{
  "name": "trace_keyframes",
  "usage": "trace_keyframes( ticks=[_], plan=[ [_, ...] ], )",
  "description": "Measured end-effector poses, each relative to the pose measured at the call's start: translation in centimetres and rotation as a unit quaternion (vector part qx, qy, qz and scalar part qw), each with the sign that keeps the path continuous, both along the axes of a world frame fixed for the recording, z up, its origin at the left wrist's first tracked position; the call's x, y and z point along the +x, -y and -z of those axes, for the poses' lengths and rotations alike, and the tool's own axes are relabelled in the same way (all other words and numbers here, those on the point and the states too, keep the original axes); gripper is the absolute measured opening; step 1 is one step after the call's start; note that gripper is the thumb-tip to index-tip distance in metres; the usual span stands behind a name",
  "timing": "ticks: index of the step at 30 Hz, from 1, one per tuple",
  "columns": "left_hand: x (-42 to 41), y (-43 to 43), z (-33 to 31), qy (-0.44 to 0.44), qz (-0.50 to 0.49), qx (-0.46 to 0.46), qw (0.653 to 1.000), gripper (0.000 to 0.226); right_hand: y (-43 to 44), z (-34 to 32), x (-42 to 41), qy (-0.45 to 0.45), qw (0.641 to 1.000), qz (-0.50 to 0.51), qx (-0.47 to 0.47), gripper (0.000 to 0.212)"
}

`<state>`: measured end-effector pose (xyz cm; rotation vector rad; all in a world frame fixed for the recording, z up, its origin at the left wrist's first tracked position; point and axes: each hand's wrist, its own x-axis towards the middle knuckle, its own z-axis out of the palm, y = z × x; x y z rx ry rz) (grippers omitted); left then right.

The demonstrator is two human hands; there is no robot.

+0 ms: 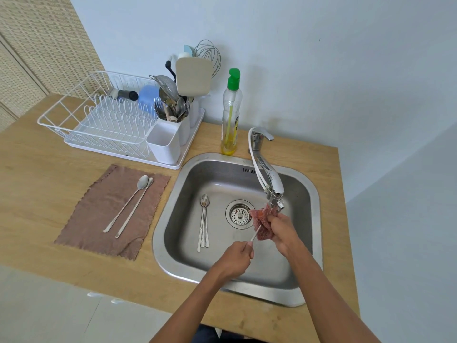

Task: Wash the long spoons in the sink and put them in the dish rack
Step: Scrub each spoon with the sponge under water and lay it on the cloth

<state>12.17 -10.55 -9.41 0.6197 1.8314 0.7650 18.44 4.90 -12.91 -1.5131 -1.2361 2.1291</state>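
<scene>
Seen from the head camera, the left hand (236,258) pinches the handle tip of one long spoon (256,232) just in front of the drain (239,214). The right hand (282,231), right of the drain under the faucet (269,174), is clamped round a red mesh scrubber (262,224) folded over the spoon's bowl end.

To scrub well, I judge the left hand should steady the thin handle while the mesh twists round the bowl and slides down the shaft. I cannot tell whether water runs.

The held spoon's long axis slants from near-left to far-right, bowl hidden in the mesh. Left of the drain, three spoons (204,224) lie side by side in the sink (168,206), bowls pointing away. Farther left of the drain, two spoons (131,206) slant across a brown cloth (99,219), bowls far-right.
</scene>
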Motion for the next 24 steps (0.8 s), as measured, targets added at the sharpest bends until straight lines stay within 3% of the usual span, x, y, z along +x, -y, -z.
trace_keyframes(
  ticks=[24],
  plan=[
    [0.61,-0.46,-0.22,0.03,-0.022,-0.008,0.999,0.042,-0.34,-0.3,0.61,-0.002,1.0,0.012,-0.022,0.021]
  ],
)
